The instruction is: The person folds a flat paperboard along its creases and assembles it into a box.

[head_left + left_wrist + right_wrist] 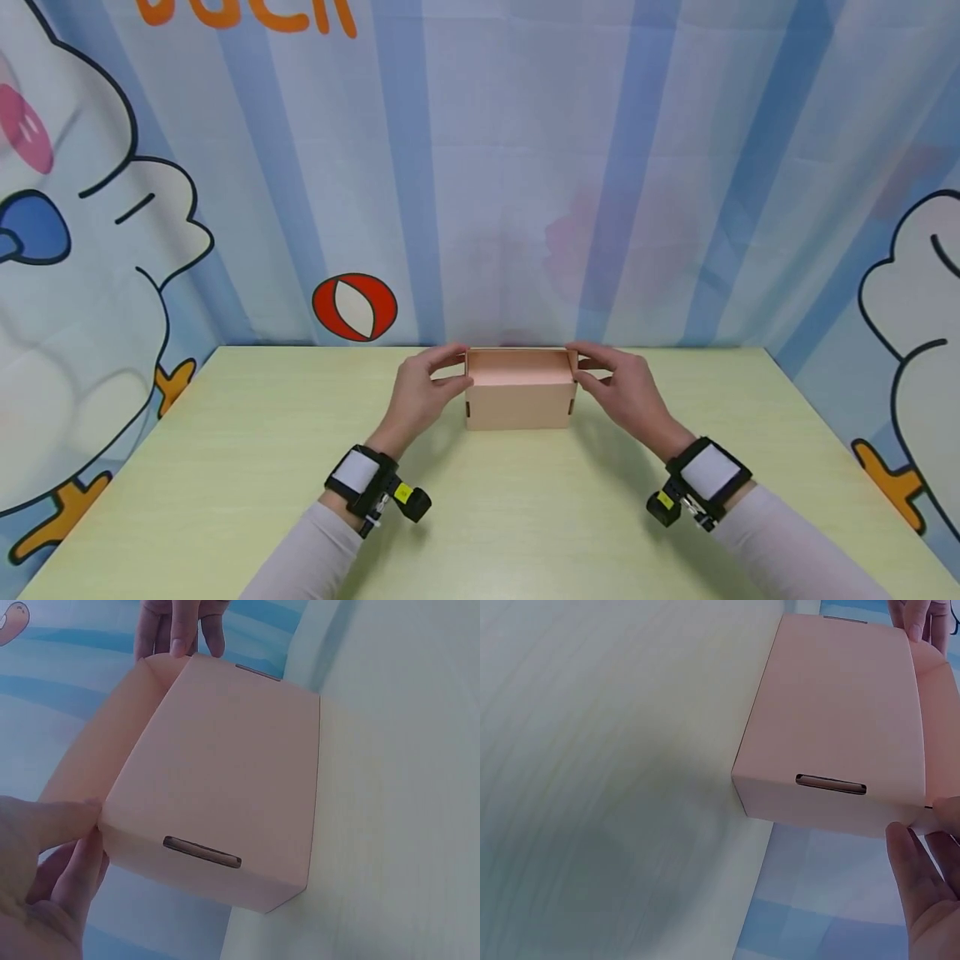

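Note:
A small pinkish cardboard box (pixel 520 407) stands upright near the far edge of the table, its top side open toward me. My left hand (pixel 420 387) grips the box's left end, thumb at the front top corner and fingers toward the back. At the opposite end, my right hand (pixel 626 392) holds the upper edge in the same way. The left wrist view shows a dark-edged slot (pixel 202 852) low on the box's end, below the left thumb. Another slot (pixel 831 784) appears in the right wrist view, beside the right fingertips. The box's floor is hidden.
The pale wooden table (pixel 525 517) ends at a striped blue cloth backdrop (pixel 510 167) close behind the box. Printed cartoon ducks cover the side cloths. Each wrist wears a strapped camera mount, the left mount (pixel 363 479) and the right mount (pixel 707 475).

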Motion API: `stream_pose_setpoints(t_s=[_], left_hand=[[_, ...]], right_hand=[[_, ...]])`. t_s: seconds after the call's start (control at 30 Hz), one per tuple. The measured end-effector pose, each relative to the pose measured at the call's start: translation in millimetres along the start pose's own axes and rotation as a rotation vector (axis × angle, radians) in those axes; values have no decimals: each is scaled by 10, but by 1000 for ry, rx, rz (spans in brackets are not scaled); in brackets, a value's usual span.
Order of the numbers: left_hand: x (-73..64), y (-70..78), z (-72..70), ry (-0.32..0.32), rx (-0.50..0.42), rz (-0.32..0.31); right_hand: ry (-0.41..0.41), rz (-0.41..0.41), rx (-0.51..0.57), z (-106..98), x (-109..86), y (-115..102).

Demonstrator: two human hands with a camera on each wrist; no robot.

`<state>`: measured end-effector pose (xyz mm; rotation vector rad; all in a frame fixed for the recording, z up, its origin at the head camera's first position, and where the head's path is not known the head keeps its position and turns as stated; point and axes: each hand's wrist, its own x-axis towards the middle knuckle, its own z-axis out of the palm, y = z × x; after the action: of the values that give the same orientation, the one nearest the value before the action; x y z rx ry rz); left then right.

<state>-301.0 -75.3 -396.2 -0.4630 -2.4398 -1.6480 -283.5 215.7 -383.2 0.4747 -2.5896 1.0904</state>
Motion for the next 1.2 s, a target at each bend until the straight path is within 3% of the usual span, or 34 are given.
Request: stream_pose_setpoints(t_s=[0.23,0.53,0.87,1.2], left_hand=[[-12,-67,-20,-71,-59,16],[-25,-110,-4,-46,18,95],[-34,-126,-7,-55,102,140],[-28,-188,-30,-51,114,221]], right_hand=[[0,-33,-49,5,-13,6],[-8,-127,-99,2,-5,34],[-24,-120,-80,4,-24,42],[1,-200,-106,18,-24,75]])
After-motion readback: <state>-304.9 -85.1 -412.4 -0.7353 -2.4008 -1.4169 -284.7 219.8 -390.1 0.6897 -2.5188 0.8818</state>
